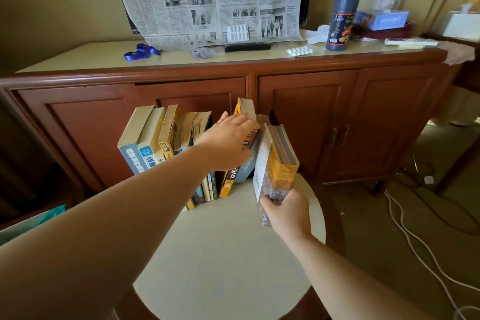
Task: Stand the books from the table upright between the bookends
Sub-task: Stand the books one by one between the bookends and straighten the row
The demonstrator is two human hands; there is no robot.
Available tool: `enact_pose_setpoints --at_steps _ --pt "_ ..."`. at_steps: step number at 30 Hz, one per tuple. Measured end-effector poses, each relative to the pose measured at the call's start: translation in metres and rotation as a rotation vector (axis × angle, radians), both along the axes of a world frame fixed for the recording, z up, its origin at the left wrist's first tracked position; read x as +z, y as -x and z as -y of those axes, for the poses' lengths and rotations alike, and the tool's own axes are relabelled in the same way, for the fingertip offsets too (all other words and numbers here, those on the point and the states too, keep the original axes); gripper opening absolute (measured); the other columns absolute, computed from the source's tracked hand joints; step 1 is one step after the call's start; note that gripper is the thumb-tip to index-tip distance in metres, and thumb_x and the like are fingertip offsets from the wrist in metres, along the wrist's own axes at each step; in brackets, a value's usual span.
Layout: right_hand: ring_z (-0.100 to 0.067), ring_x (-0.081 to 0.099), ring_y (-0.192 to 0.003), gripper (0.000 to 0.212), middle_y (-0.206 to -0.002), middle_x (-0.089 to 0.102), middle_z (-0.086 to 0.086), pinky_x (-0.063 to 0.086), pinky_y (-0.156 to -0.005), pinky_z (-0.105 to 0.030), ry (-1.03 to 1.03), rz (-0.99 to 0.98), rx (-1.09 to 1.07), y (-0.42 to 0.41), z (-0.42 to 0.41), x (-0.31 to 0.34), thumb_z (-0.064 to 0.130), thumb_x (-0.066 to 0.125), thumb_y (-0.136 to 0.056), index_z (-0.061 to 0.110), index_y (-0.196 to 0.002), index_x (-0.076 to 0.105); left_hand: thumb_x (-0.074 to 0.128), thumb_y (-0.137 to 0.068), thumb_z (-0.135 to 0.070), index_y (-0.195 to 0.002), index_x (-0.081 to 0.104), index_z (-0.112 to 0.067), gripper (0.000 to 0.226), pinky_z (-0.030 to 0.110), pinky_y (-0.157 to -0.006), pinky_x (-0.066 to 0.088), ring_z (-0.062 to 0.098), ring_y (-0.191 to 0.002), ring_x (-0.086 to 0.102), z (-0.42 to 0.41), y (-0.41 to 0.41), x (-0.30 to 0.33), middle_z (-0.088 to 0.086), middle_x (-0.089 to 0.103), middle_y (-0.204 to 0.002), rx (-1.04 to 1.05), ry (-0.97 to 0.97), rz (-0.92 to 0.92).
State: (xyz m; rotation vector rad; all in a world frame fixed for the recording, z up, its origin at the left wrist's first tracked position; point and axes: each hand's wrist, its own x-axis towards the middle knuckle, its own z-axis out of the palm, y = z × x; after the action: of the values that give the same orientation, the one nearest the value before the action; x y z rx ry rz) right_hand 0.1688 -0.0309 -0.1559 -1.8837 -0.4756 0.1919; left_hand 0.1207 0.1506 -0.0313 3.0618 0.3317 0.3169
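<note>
Our left hand [228, 138] lies flat, pushing the row of books [166, 135] aside, while our right hand [287, 212] holds a book [279, 161] that we think must slide into the gap next.

Round table [220, 254], pale top, dark wood rim. A row of books [166, 138] stands at far edge.

Warm dim room, daylight from the right, wide-angle bowed edges, slight blur
</note>
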Motion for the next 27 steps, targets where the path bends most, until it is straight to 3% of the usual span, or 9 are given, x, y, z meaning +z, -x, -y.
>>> enact_pose_setpoints --at_steps 3,6,8,12,16,20,23,27 --pt "0.002 0.058 -0.047 0.023 -0.066 0.061 0.004 0.035 -0.038 -0.008 -0.009 0.037 -0.008 0.001 0.0 -0.003 0.008 0.077 -0.078 0.018 -0.079 0.056 0.062 -0.096 -0.031 -0.134 0.062 -0.018 0.04 0.045 -0.127 0.018 0.038 -0.146 0.04 -0.013 0.015 0.001 0.009 0.051 -0.143 0.066 0.02 0.115" --pt "0.003 0.059 -0.05 0.023 -0.068 0.063 0.003 0.036 -0.039 -0.009 -0.002 0.023 -0.014 0.0 0.001 -0.004 0.01 0.078 -0.079 0.019 -0.078 0.057 0.062 -0.095 -0.021 -0.096 0.068 -0.011 0.011 0.046 -0.099 0.052 0.042 -0.105 0.063 -0.028 0.022 0.009 0.006 0.054 -0.106 0.135 -0.021 0.187" --pt "0.003 0.06 -0.05 0.021 -0.07 0.064 0.002 0.036 -0.038 -0.01 0.002 0.009 -0.005 -0.001 0.001 -0.005 0.011 0.078 -0.079 0.019 -0.08 0.058 0.062 -0.095 -0.018 -0.103 0.068 -0.013 0.011 0.043 -0.082 0.056 0.032 -0.092 0.062 -0.031 0.022 0.017 0.002 0.053 -0.106 0.133 -0.054 0.155" --pt "0.007 0.061 -0.054 0.023 -0.076 0.065 0.002 0.039 -0.04 -0.01 0.025 0.013 0.023 -0.003 0.004 -0.004 0.014 0.079 -0.08 0.019 -0.084 0.058 0.067 -0.097 -0.025 -0.123 0.068 -0.017 0.027 0.036 -0.075 0.055 0.019 -0.08 0.056 -0.029 0.019 0.023 -0.005 0.047 -0.107 0.088 -0.071 0.127" --pt "0.016 0.06 -0.061 0.031 -0.081 0.063 0.01 0.041 -0.045 -0.008 0.057 0.067 0.08 -0.004 0.013 0.003 0.022 0.084 -0.081 0.025 -0.089 0.055 0.07 -0.096 -0.035 -0.135 0.062 -0.019 0.043 0.029 -0.074 0.049 0.016 -0.083 0.056 -0.023 0.022 0.014 -0.002 0.047 -0.117 0.131 -0.016 0.151" --pt "0.01 0.062 -0.084 0.038 -0.084 0.06 0.02 0.047 -0.058 -0.006 -0.002 0.245 0.085 -0.008 0.013 0.011 0.033 0.085 -0.081 0.027 -0.108 0.058 0.07 -0.094 -0.039 -0.148 0.049 -0.021 0.06 0.033 -0.084 0.054 0.019 -0.1 0.059 -0.016 0.029 0.003 0.002 0.043 -0.136 0.16 0.019 0.137" --pt "-0.002 0.063 -0.075 0.034 -0.081 0.057 0.02 0.05 -0.058 -0.011 0.064 0.277 0.068 -0.009 0.017 0.012 0.036 0.081 -0.084 0.024 -0.109 0.06 0.069 -0.095 -0.033 -0.153 0.043 -0.022 0.064 0.033 -0.094 0.055 0.02 -0.114 0.059 -0.012 0.035 0.0 0.0 0.039 -0.145 0.166 0.061 0.126" --pt "-0.002 0.063 -0.062 0.027 -0.076 0.062 0.016 0.045 -0.05 -0.007 0.158 0.383 0.11 0.001 0.033 0.0 0.046 0.076 -0.086 0.032 -0.091 0.054 0.063 -0.098 -0.018 -0.156 0.04 -0.023 0.063 0.031 -0.1 0.051 0.022 -0.125 0.059 -0.017 0.044 0.002 -0.002 0.039 -0.153 0.142 0.1 0.125"
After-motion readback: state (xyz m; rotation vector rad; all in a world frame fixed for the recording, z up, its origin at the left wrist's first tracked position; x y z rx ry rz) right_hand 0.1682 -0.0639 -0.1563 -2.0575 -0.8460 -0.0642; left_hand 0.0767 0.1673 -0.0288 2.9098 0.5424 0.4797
